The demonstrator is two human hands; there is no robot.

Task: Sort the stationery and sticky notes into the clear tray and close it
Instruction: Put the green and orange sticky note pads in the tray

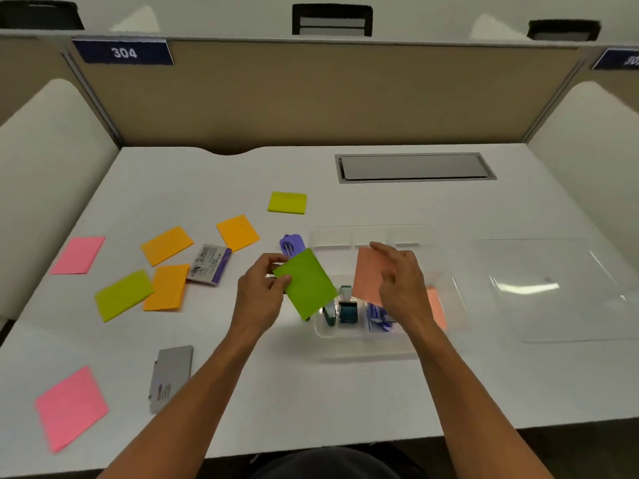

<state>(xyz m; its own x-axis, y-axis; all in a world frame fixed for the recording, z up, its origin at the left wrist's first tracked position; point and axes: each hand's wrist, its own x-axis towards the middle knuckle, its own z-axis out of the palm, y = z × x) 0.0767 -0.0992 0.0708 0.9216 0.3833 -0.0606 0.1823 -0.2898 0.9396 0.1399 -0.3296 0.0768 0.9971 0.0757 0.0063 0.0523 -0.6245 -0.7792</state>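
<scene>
Green sticky note (pixel 306 283) held tilted beside open clear tray (pixel 366 335) — lid (pixel 560 288) off.

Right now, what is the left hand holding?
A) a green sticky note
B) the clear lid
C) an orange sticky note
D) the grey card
A: the left hand pinches the green rectangular sticky note by its edge, just left of the clear plastic tray; the clear flat lid lies on the table off to the right, untouched.
</scene>
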